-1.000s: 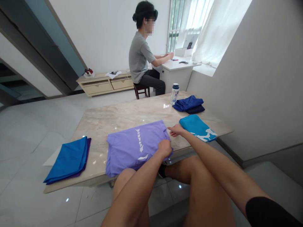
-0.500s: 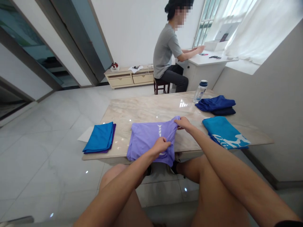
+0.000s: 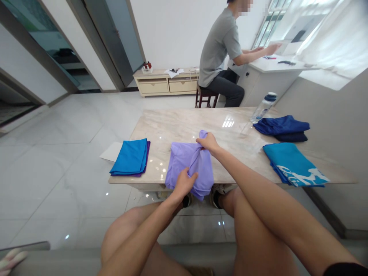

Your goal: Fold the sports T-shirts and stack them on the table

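A lavender T-shirt lies partly folded at the front edge of the marble-topped table, its lower part hanging over the edge. My right hand pinches its far right part, lifted and turned over toward the left. Nearer to me, my left hand grips the same cloth at the fold, thumb and fingers closed. The white print on the shirt is hidden now. On the left lies a folded blue cloth over a purple one. A folded teal garment with white print rests to the right.
Behind the teal garment is a dark blue garment, with a clear water bottle beside it. The marble table stands before my knees. Beyond it a person in a grey shirt sits at a white desk. A low cabinet is against the wall.
My right hand has carried the shirt's right part leftward, folding it over the white print. My left hand has moved along with it. The view has shifted slightly left.
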{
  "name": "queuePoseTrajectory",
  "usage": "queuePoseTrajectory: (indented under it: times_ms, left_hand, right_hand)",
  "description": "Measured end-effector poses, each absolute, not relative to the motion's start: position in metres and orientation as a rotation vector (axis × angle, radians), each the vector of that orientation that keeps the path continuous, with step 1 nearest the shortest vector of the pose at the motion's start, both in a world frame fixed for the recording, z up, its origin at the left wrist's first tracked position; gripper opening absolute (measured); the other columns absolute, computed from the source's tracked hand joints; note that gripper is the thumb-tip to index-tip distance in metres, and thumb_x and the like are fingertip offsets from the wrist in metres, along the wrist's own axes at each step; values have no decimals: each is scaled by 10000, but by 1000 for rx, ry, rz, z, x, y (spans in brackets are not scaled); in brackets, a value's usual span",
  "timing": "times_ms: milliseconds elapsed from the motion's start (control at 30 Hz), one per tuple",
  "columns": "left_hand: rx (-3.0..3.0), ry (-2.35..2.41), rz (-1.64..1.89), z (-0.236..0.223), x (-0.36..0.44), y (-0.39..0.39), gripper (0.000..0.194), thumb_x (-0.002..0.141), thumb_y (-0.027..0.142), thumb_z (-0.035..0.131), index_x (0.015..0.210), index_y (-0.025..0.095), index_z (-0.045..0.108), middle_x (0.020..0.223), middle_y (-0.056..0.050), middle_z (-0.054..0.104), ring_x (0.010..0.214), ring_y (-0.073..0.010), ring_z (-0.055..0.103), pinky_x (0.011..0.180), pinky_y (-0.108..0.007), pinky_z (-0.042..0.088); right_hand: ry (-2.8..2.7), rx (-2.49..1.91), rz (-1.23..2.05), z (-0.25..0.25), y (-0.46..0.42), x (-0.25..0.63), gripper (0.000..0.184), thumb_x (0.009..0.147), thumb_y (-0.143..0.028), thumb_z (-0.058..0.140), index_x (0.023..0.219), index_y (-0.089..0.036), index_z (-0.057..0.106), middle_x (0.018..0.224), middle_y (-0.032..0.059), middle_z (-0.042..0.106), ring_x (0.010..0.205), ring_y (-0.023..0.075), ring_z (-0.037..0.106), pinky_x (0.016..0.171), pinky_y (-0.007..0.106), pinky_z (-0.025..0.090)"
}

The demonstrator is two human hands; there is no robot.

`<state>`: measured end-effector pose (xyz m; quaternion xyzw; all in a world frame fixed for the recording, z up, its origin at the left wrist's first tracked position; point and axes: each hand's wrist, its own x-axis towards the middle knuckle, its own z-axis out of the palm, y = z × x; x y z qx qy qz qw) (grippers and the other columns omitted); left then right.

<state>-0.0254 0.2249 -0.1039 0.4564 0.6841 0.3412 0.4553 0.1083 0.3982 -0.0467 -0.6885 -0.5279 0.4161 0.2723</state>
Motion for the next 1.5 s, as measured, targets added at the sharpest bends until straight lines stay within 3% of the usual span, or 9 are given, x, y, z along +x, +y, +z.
queuePoseTrajectory:
  times_ms: [100,233,367,500,733,933,1100,1300,1500]
  left_hand:
    - [1146,1703,839,-114,-59,215,294,813,399,781,1013,185,754,1025,-90,801,1077,-303,734,938,-366,540]
    - [1093,1553,854,-124,-97,203,294,768,472,772,809,191,697,762,-19,702,762,-209,652,717,-302,489]
    - [1037,1494,846,-134,-116,197,366,718,525,798,740,198,636,704,-3,647,696,-176,594,654,-276,431]
    - [1076,1533,804,-143,-124,195,426,756,589,770,683,204,602,634,11,578,643,-165,541,587,-265,368]
    - [1248,1750,748,-145,-140,196,329,901,461,695,712,193,665,638,-12,646,685,-208,633,627,-277,422]
    - [1435,2038,540,-129,-150,200,201,1010,270,564,1014,212,756,971,-90,826,958,-262,768,826,-321,504]
    - [1601,2120,463,-122,-149,202,225,1052,345,548,1128,226,724,1041,-102,806,1013,-304,765,871,-377,539]
    - [1814,2067,646,-119,-140,232,319,1028,323,614,1297,154,645,1256,-180,704,1148,-315,722,1036,-434,548]
    - [1770,2067,487,-113,-131,272,426,993,423,708,1320,157,651,1186,-167,771,1158,-326,736,982,-399,543]
  right_hand:
    - [-1555,-1917,1034,-56,404,94,380,847,-305,799,1165,-137,677,1049,145,776,882,267,775,610,270,609]
    - [-1549,-1921,1080,-68,409,75,293,887,-310,770,1108,-123,725,958,151,802,780,266,788,603,280,592]
    - [-1582,-1947,1072,-73,411,55,208,922,-305,737,1016,-119,749,881,157,804,798,281,806,636,276,594]
    - [-1616,-1971,1038,-74,412,39,179,967,-299,692,933,-135,755,819,156,795,874,294,819,693,273,605]
    - [-1353,-1781,1392,-74,409,13,166,1004,-170,651,849,-132,697,753,119,774,715,229,799,644,270,637]
    - [-1250,-1589,1557,-66,409,20,153,1031,-122,623,883,-110,660,839,120,803,716,149,792,648,205,641]
    - [-1470,-1676,1402,-61,407,67,138,952,-53,653,834,-114,694,848,104,813,691,142,777,587,175,608]
    - [-1722,-2049,1319,-66,392,130,122,876,-91,759,761,-93,717,704,137,772,643,229,771,619,315,673]
    - [-1729,-2264,1429,-81,377,151,180,897,-207,825,850,-58,737,698,137,768,636,236,773,647,352,680]
